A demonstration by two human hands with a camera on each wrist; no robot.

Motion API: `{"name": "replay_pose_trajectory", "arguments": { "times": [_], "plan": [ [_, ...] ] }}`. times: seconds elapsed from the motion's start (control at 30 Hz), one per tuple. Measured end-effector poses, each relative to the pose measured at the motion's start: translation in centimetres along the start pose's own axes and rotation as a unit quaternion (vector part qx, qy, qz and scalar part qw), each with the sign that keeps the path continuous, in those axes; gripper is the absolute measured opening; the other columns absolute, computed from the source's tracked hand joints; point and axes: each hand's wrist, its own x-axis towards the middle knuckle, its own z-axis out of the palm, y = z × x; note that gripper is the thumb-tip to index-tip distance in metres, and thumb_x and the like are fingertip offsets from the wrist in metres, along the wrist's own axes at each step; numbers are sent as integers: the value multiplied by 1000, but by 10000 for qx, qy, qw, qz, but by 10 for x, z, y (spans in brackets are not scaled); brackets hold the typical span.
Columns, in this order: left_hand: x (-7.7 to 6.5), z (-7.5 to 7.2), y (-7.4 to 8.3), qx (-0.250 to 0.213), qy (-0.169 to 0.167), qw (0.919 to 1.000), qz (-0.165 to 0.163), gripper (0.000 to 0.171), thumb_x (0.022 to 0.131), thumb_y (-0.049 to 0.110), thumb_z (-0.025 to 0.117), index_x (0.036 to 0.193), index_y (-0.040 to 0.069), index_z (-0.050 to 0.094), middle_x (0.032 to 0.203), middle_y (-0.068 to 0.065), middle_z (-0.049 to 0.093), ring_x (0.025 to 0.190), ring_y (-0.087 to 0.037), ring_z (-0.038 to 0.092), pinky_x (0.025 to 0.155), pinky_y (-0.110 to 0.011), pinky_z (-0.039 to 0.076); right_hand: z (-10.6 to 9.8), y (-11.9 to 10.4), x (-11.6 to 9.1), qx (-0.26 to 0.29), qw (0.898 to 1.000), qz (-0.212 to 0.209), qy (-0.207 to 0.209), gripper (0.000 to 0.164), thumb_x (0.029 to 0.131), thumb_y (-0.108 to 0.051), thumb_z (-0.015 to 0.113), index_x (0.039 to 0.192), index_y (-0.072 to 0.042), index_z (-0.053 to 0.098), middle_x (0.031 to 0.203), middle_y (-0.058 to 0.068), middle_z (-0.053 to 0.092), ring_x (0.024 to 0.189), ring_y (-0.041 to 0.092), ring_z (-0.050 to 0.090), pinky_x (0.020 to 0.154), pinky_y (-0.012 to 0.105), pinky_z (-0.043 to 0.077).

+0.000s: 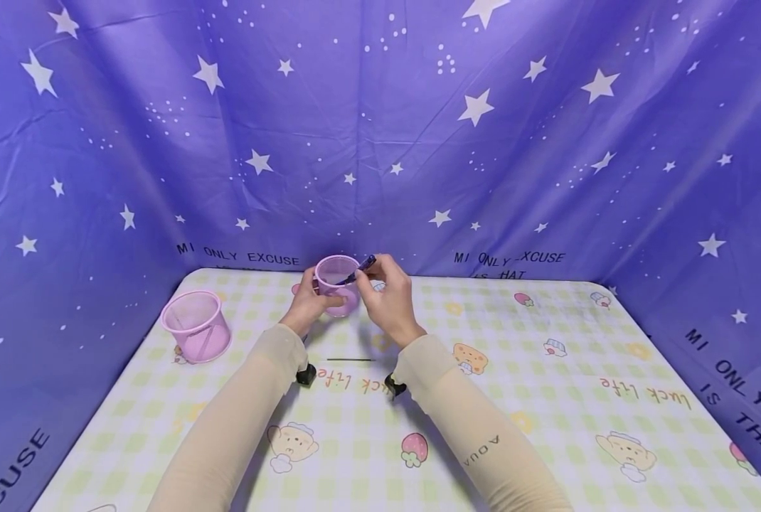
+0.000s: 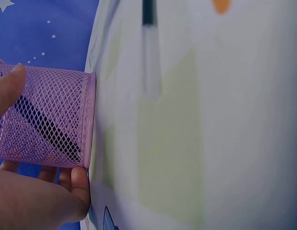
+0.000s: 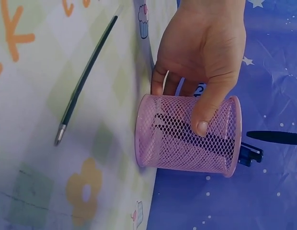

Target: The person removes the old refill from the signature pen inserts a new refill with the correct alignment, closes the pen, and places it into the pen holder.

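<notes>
In the head view my left hand (image 1: 310, 304) grips a pink mesh pen cup (image 1: 348, 306) at the table's far edge, thumb on the near side. In the right wrist view that hand's thumb presses the mesh, its other fingers going behind. A dark pen (image 3: 248, 154) leans inside the cup, its clip end past the rim. My right hand (image 1: 390, 302) pinches a slim dark pen piece (image 3: 273, 137), whose tapered end is just off the rim; its other end is out of that view. On the cloth lies a thin dark pen refill (image 3: 86, 76) with a metal tip.
A second pink mesh cup (image 1: 210, 345) stands at the table's left side, with something thin showing through its mesh. A checked cloth with printed cartoons (image 1: 547, 455) covers the table. Blue star-printed curtains (image 1: 380, 128) hang close behind and on both sides.
</notes>
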Motion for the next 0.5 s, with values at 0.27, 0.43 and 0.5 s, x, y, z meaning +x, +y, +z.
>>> {"name": "replay_pose_trajectory", "arguments": {
  "times": [0.27, 0.43, 0.5],
  "plan": [
    [1, 1, -2, -2, 40, 10000, 29, 89, 68, -5, 75, 142, 11, 28, 137, -18, 41, 124, -30, 45, 104, -39, 36, 6, 2, -1, 3, 9991, 416, -31, 15, 75, 20, 63, 86, 13, 54, 77, 26, 62, 68, 37, 63, 65, 44, 54],
    [2, 1, -3, -48, 35, 10000, 63, 90, 68, -6, 75, 142, 11, 28, 135, -17, 43, 122, -30, 46, 102, -39, 38, 10, 4, -5, -67, 9973, 726, -95, 13, 76, 18, 63, 86, 12, 56, 77, 24, 62, 71, 36, 64, 65, 45, 54],
    [2, 1, -3, -103, 24, 9999, 67, 89, 68, -7, 75, 142, 11, 28, 133, -16, 44, 120, -30, 47, 101, -39, 39, 13, 14, -8, -87, 9966, 819, -96, 13, 76, 17, 63, 86, 11, 56, 77, 23, 63, 72, 35, 64, 65, 44, 54]
  ]
}}
